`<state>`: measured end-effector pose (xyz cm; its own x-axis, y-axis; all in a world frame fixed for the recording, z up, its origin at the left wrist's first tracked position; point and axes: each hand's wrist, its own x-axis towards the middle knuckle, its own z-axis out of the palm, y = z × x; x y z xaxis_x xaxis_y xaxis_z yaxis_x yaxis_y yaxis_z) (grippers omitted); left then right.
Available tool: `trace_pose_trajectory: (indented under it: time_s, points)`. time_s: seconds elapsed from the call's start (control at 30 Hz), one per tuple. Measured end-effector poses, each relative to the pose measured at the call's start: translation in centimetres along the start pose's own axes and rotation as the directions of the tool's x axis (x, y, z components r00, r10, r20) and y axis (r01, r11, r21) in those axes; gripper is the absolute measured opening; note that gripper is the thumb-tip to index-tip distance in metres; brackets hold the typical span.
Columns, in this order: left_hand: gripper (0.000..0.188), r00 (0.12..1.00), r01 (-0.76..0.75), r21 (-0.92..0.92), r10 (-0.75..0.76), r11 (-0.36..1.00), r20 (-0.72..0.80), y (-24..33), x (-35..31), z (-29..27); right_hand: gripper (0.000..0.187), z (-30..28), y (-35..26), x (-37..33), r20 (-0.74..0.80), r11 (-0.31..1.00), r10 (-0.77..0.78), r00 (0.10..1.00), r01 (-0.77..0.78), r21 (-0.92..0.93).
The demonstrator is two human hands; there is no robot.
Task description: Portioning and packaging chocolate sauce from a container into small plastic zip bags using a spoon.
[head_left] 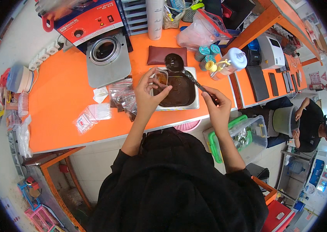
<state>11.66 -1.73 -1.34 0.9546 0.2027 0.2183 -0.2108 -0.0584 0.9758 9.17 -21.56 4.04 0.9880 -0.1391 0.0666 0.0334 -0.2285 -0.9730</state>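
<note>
My left hand (153,91) is closed around a small clear plastic cup (162,78) with something brownish in it, held above the left side of a metal tray (195,91). Dark brown sauce (179,92) lies in the tray. In my right hand (218,103) is the black handle of a ladle (174,63). Its round bowl, coated dark, is raised over the tray's far edge, beside the cup. How much sauce the bowl holds I cannot tell. A maroon pouch (159,56) lies just behind the tray.
Small plastic bags (122,94) lie left of the tray. A red cup sealer (90,27) stands at the back left. Teal-topped tubs (202,53) and a bottle with a yellow pump (235,60) stand right. A co-worker (310,123) holds a bucket at far right.
</note>
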Motion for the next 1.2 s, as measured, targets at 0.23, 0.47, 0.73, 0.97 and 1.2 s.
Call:
trace_pose_trajectory:
  time_s: [0.23, 0.47, 0.73, 0.97, 1.2]
  points:
    - [0.068, 0.998, 0.011, -0.004, -0.011, 1.0, 0.061, 1.1, -0.3, -0.2, 0.022, -0.2, 7.4, 1.4, 0.194, 0.795, -0.361, 0.912, 0.41, -0.447]
    - [0.071, 0.99, 0.07, -0.338, -0.023, 0.938, 0.14, 4.6, -2.5, 1.7, 0.022, 5.9, -0.6, 0.1, 0.048, 0.869, -0.471, 0.881, 0.473, -0.148]
    - [0.01, 0.994, 0.096, -0.199, -0.086, 0.975, 0.061, 2.9, -2.8, -1.5, 0.011, 3.8, -2.1, 0.9, 0.298, 0.893, -0.401, 0.866, 0.442, -0.085]
    - [0.005, 0.987, 0.076, 0.115, -0.091, 0.99, 0.132, 3.3, -3.9, -2.6, 0.013, 5.3, -2.9, 0.4, 0.43, 0.853, -0.436, 0.79, 0.516, -0.083]
    - [0.004, 0.995, 0.004, 0.085, 0.005, 0.996, -0.102, 4.9, -5.2, -3.3, 0.016, 6.3, -3.1, 0.4, 0.522, 0.81, -0.478, 0.706, 0.585, -0.049]
